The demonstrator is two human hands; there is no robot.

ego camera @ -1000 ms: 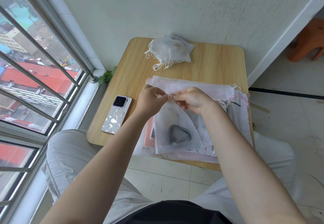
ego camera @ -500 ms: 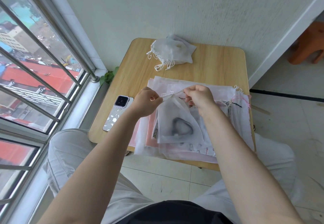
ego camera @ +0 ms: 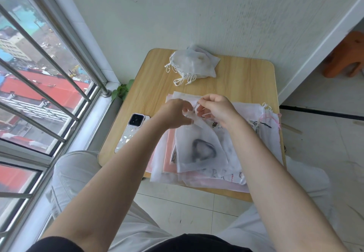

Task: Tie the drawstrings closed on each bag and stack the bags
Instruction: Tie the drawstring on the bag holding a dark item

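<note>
Fingers of left hand point(ego camera: 173, 113) and right hand point(ego camera: 216, 110) pinch drawstrings point(ego camera: 195, 108) of white bag point(ego camera: 199, 147); bare table point(ego camera: 153, 86) beyond.

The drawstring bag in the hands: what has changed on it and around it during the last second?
Both hands came back together at the bag's neck after pulling apart; the left hand and right hand still pinch the drawstrings, and the drawstring bag hangs from them. The finished bags, phone and flat bags on the table stayed.
</note>
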